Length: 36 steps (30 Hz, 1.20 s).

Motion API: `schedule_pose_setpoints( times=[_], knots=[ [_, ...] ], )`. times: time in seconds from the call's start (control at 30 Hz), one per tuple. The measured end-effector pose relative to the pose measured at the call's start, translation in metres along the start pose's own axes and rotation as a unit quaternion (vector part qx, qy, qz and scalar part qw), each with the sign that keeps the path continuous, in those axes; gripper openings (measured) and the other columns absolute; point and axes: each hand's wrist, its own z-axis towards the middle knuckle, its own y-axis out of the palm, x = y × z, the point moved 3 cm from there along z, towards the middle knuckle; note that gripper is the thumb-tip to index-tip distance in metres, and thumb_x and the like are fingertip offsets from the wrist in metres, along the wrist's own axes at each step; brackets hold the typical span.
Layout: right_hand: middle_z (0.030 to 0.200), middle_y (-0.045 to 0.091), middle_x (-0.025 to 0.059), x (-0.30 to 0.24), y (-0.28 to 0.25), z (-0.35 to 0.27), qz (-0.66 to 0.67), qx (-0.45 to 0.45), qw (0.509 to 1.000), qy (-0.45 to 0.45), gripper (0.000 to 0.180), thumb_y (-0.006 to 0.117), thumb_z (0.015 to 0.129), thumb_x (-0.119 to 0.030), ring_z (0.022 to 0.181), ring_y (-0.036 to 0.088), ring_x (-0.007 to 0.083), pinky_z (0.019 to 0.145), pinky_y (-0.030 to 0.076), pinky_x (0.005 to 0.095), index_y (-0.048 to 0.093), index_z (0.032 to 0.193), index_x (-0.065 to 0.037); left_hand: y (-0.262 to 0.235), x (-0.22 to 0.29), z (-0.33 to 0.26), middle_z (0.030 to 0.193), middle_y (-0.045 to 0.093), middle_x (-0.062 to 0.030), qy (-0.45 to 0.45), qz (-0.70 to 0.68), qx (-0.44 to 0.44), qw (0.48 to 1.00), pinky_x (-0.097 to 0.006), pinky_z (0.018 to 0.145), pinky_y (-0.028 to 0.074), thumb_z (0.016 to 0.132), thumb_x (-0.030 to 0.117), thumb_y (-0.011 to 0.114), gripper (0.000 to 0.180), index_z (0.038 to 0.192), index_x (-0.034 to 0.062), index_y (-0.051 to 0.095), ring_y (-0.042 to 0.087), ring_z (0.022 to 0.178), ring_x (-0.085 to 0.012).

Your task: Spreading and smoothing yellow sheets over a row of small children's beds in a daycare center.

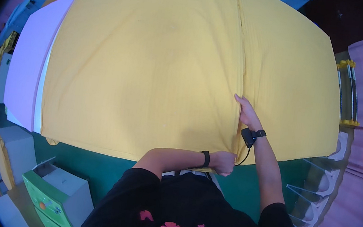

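Note:
A large yellow sheet (150, 73) lies spread over a bed, with a long fold line (241, 43) running from the far edge down toward me. My left hand (223, 162) is closed on the sheet's near edge, just at the bottom of that fold. My right hand (246, 112) lies flat with its fingers on the fold, a little farther up the sheet. Both wrists wear dark bands; a small black device with a cable hangs on the right wrist.
A pink mattress side (28, 67) shows at the bed's left. Green floor (93, 166) lies below the bed. A green and white box (55, 198) and white boxes stand at lower left. Clear glass shelving (316, 193) and a yellow-capped rack (346, 93) stand at right.

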Motion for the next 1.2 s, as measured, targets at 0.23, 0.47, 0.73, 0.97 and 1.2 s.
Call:
schedule_pose_setpoints(
  times=[0.23, 0.47, 0.73, 0.97, 1.2],
  knots=[
    [0.124, 0.06, 0.0086, -0.01, 0.02, -0.02, 0.0, 0.018, 0.999, -0.045, 0.043, 0.062, 0.095, -0.023, 0.111, 0.06, 0.0187, 0.096, 0.049, 0.0342, 0.049, 0.13, -0.002, 0.015, -0.011, -0.003, 0.062, 0.064, -0.0044, 0.008, 0.048, -0.056, 0.997, -0.038, 0.075, 0.043, 0.081, 0.034, 0.055, 0.031, 0.06, 0.0158, 0.067, 0.063, 0.064, -0.0239],
    [0.125, 0.059, 0.0097, -0.005, 0.001, -0.001, 0.031, 0.014, 0.999, -0.038, 0.046, 0.062, 0.094, -0.023, 0.113, 0.059, 0.0194, 0.097, 0.048, 0.035, 0.047, 0.131, 0.0, 0.036, -0.027, 0.003, 0.055, 0.061, -0.0049, -0.009, 0.032, 0.019, 0.999, -0.039, 0.069, 0.042, 0.079, 0.032, 0.055, 0.03, 0.056, 0.0153, 0.065, 0.06, 0.056, -0.0245],
    [0.125, 0.059, 0.0097, 0.005, -0.014, 0.015, 0.024, 0.002, 0.999, -0.026, 0.047, 0.062, 0.094, -0.027, 0.111, 0.059, 0.0194, 0.097, 0.048, 0.0338, 0.048, 0.13, 0.0, 0.041, -0.034, 0.006, 0.056, 0.061, -0.0045, -0.017, -0.005, 0.069, 0.997, -0.04, 0.067, 0.044, 0.077, 0.033, 0.054, 0.03, 0.055, 0.0152, 0.065, 0.061, 0.056, -0.0262],
    [0.119, 0.064, 0.0106, 0.029, -0.048, 0.028, -0.046, 0.12, 0.992, -0.017, 0.049, 0.062, 0.093, -0.032, 0.108, 0.061, 0.021, 0.094, 0.048, 0.0335, 0.053, 0.127, 0.002, 0.037, -0.04, 0.018, 0.058, 0.061, -0.0064, -0.001, 0.002, 0.083, 0.997, -0.04, 0.064, 0.044, 0.076, 0.033, 0.055, 0.03, 0.056, 0.0141, 0.065, 0.06, 0.057, -0.0267],
    [0.121, 0.062, 0.0215, 0.063, -0.038, -0.023, -0.404, 0.242, 0.861, -0.194, 0.054, 0.064, 0.09, -0.025, 0.111, 0.061, 0.0267, 0.096, 0.047, 0.0349, 0.049, 0.132, 0.006, 0.071, -0.047, 0.016, 0.063, 0.061, -0.0116, -0.032, -0.089, 0.161, 0.982, -0.044, 0.068, 0.046, 0.082, 0.033, 0.054, 0.033, 0.055, 0.0142, 0.06, 0.061, 0.065, -0.0326]
  ],
)
